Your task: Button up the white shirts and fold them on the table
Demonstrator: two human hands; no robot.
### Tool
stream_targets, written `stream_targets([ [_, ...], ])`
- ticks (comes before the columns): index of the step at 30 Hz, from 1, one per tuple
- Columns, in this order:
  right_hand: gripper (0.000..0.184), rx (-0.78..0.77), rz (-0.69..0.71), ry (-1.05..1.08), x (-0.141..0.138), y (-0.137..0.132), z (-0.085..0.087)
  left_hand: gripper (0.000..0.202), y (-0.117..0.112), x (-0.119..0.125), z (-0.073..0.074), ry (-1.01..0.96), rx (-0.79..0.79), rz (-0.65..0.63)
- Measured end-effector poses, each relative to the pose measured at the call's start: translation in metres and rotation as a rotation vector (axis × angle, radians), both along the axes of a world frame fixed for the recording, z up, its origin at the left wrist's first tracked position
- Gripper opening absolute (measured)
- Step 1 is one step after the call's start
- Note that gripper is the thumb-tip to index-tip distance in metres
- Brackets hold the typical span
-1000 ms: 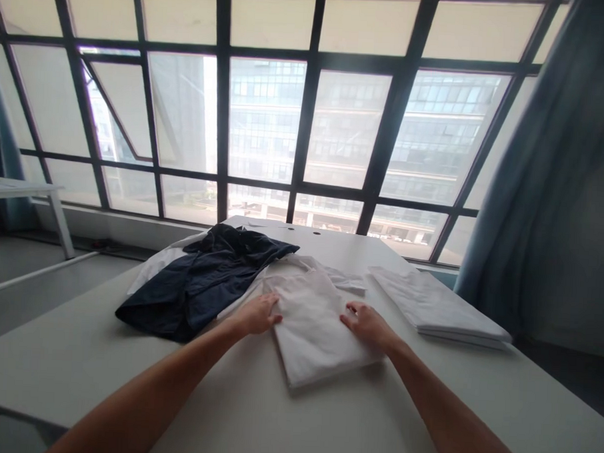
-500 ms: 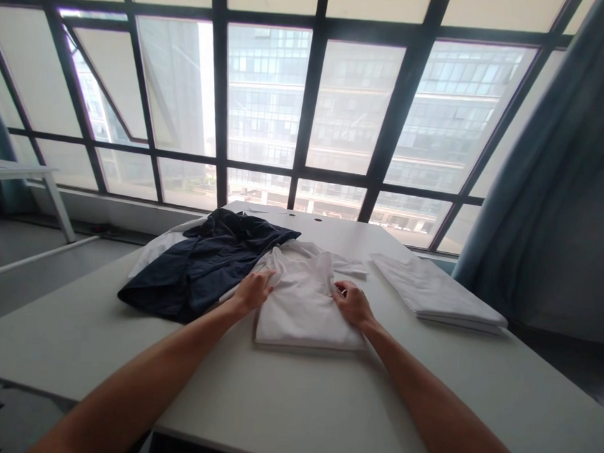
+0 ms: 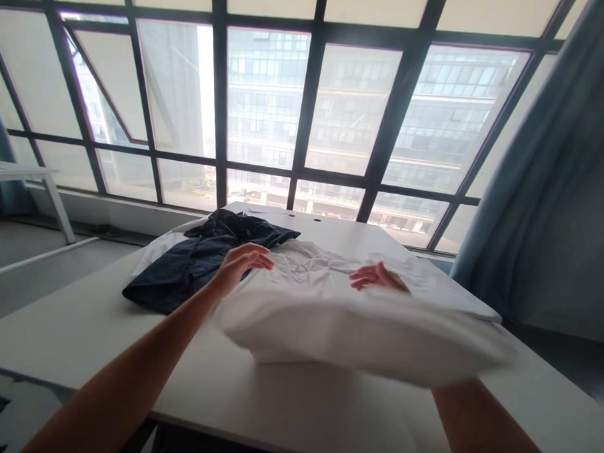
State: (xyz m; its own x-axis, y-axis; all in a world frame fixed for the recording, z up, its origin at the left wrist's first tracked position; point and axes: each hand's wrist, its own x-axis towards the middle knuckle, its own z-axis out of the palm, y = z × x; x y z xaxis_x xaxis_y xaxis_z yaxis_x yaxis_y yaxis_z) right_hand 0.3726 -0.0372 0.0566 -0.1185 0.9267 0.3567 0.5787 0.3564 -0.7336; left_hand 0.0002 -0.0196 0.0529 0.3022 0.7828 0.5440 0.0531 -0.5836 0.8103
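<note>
Head view, forward and down over a white bench (image 3: 215,389).

Left hand (image 3: 240,262): the fingers (image 3: 257,254) are stretched loosely over the top left edge of a folded white garment (image 3: 357,332). The thumb is hidden under the cloth. The grip is a light pinch, not a fist.

Right hand (image 3: 380,276): the fingers (image 3: 363,281) are laid over the top of the same garment toward its right side. The palm and thumb are covered by the fabric, so the hold from below is not visible.

Folded white garment: held between both hands, clear of the bench surface and roughly level, with a shadow on the bench under it. Its near edge is motion-blurred and sags at the right end.

Dark navy garment (image 3: 190,265): lies crumpled on the bench to the left, just beside the left hand, on top of some white cloth.

Flat white stack (image 3: 444,289): sits on the bench behind the held garment, to the right, partly hidden by it.

Background: a large gridded window (image 3: 267,105), a blue-grey curtain (image 3: 548,197) at right, and a second table (image 3: 14,172) at far left.
</note>
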Motion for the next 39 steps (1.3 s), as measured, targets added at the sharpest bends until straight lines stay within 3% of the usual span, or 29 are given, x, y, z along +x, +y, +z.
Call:
stream_targets([
  [5,0.056,-0.208,0.369,-0.034,-0.043,0.008,-0.033,0.040,-0.014,0.047,-0.044,0.571,0.314,-0.140],
  [8,0.046,-0.167,0.478,-0.154,-0.066,0.010,-0.056,0.047,-0.016,0.066,-0.064,0.762,0.415,-0.252],
  [10,0.040,-0.068,0.499,-0.240,-0.077,0.010,-0.067,0.037,-0.013,0.070,-0.068,0.831,0.445,-0.215],
  [13,0.030,0.051,0.441,-0.355,-0.085,0.010,-0.068,0.022,-0.005,0.063,-0.061,0.876,0.482,-0.151],
  [15,0.024,0.044,0.409,-0.409,-0.078,0.011,-0.056,0.032,0.001,0.047,-0.047,0.896,0.479,-0.095],
  [17,0.019,0.005,0.387,-0.417,-0.058,0.012,-0.039,0.054,0.006,0.021,-0.030,0.882,0.406,0.082],
  [19,0.017,-0.030,0.316,-0.390,-0.030,0.013,-0.023,0.064,0.011,-0.008,-0.012,0.807,0.291,0.336],
  [21,0.016,-0.088,0.209,-0.401,-0.002,0.014,-0.015,0.061,0.015,-0.033,-0.001,0.828,0.262,0.505],
  [23,0.016,-0.173,0.118,-0.454,0.013,0.014,-0.016,0.046,0.017,-0.044,0.002,0.877,0.258,0.581],
  [26,0.024,-0.176,0.054,-0.562,0.003,0.009,-0.023,0.032,0.014,-0.027,-0.009,0.907,0.287,0.470],
  [29,0.038,-0.063,0.093,-0.650,-0.030,-0.003,-0.022,0.037,0.003,0.012,-0.030,0.898,0.324,0.154],
  [32,0.032,0.001,0.166,-0.657,-0.059,-0.020,-0.016,0.041,-0.005,0.044,-0.052,0.873,0.361,-0.136],
  [34,0.027,-0.032,0.264,-0.606,-0.072,-0.029,-0.014,0.035,-0.006,0.054,-0.063,0.858,0.381,-0.192],
  [36,0.034,-0.121,0.401,-0.554,-0.081,-0.033,-0.016,0.028,-0.005,0.057,-0.069,0.851,0.392,-0.185],
  [39,0.036,-0.218,0.501,-0.540,-0.082,-0.029,-0.018,0.020,-0.003,0.054,-0.066,0.836,0.410,-0.195],
])
